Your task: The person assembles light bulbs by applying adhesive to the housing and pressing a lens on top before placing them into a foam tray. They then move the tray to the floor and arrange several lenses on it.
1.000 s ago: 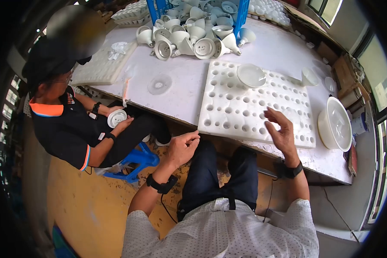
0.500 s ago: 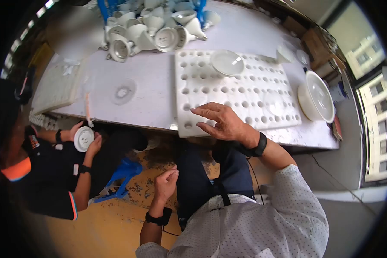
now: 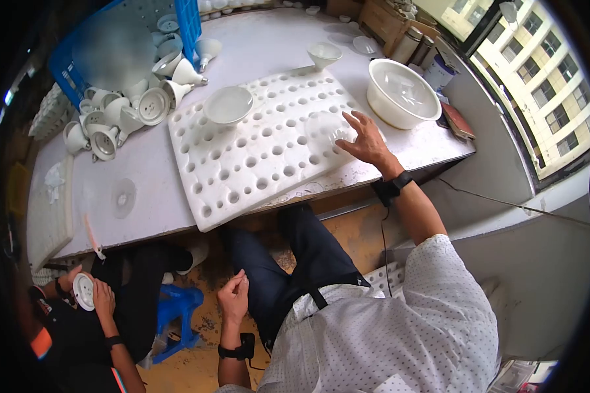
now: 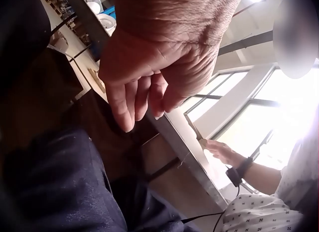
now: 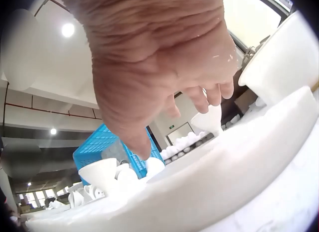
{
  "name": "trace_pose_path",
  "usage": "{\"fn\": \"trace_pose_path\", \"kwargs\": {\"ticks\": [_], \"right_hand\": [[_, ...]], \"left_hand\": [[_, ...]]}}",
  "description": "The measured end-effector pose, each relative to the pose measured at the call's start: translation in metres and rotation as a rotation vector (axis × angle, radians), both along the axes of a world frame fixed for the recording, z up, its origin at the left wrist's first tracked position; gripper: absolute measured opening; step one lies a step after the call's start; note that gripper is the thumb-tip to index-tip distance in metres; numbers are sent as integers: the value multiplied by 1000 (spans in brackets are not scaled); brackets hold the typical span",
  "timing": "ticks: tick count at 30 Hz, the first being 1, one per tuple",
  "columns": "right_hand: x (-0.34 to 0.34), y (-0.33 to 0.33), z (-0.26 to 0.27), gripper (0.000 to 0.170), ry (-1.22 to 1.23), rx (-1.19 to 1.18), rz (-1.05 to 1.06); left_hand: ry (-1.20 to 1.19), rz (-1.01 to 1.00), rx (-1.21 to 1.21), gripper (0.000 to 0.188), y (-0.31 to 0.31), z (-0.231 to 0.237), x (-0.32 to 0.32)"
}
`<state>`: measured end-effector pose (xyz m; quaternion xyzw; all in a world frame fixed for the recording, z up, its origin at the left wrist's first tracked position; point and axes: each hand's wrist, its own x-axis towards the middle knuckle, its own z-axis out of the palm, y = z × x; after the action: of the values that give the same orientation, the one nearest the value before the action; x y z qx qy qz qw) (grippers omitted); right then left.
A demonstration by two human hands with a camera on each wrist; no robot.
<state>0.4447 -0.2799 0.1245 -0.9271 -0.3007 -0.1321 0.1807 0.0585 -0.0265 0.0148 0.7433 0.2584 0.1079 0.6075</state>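
My right hand [image 3: 368,143] hovers at the right front part of a white foam board [image 3: 242,180] with rows of holes. Its fingers are spread, and nothing shows between them. A clear, shallow plastic cover [image 3: 322,128] lies on the board just left of those fingertips. Farther back, a white lamp cup with a glossy cover [image 3: 228,105] stands on the board, and another white cup [image 3: 324,55] stands at its far edge. Low beside my thigh, my left hand [image 3: 233,298] hangs loosely curled; the left wrist view shows it holding nothing.
A white basin [image 3: 403,95] holding clear covers stands right of the board. At left, white lamp cups [image 3: 152,106] are heaped beside a blue crate [image 3: 189,29]. Another clear cover [image 3: 124,198] lies on the table. A seated person at left holds a white round part [image 3: 84,291].
My right hand went to the board's left front, then back right beside the clear cover. My left hand dropped from the table edge to my thigh. The head view has turned rightward.
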Motion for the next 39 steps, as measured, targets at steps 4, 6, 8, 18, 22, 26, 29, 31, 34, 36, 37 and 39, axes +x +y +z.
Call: {"fn": "trace_pose_path", "kwargs": {"ticks": [4, 6, 8, 18, 22, 26, 29, 31, 34, 36, 37, 39], "right_hand": [[30, -45, 21, 53, -234, 51, -114], [50, -74, 26, 43, -298, 101, -274], [84, -108, 20, 38, -265, 204, -383], [144, -114, 43, 29, -44, -116, -385], [158, -123, 41, 22, -31, -142, -269], [172, -154, 53, 30, 69, 104, -237], [160, -171, 57, 27, 193, 735, -265], [129, -164, 71, 24, 159, 912, -146], [76, -161, 66, 18, 341, 1337, 96], [30, -157, 47, 20, 488, 1551, 148], [19, -168, 18, 19, 574, 1578, 96], [2, -186, -24, 18, 742, 1316, -189]], "left_hand": [[-39, 85, -88, 17, -5, -2, -6], [-20, 73, -74, 16, -3, -5, -12], [72, 102, -124, 15, -5, -7, -12], [73, 75, -35, 14, -20, 6, 17], [136, 121, 4, 14, -26, 14, 17], [163, 29, 86, 14, -27, 33, 19], [124, 65, 52, 16, -23, 15, 14], [93, 51, 17, 15, -23, 4, 12], [97, 13, 22, 14, -26, 0, 16], [94, -10, 33, 14, -30, 7, 21], [91, -15, 43, 13, -33, 9, 22], [71, -31, 30, 13, -33, 3, 22]]}}
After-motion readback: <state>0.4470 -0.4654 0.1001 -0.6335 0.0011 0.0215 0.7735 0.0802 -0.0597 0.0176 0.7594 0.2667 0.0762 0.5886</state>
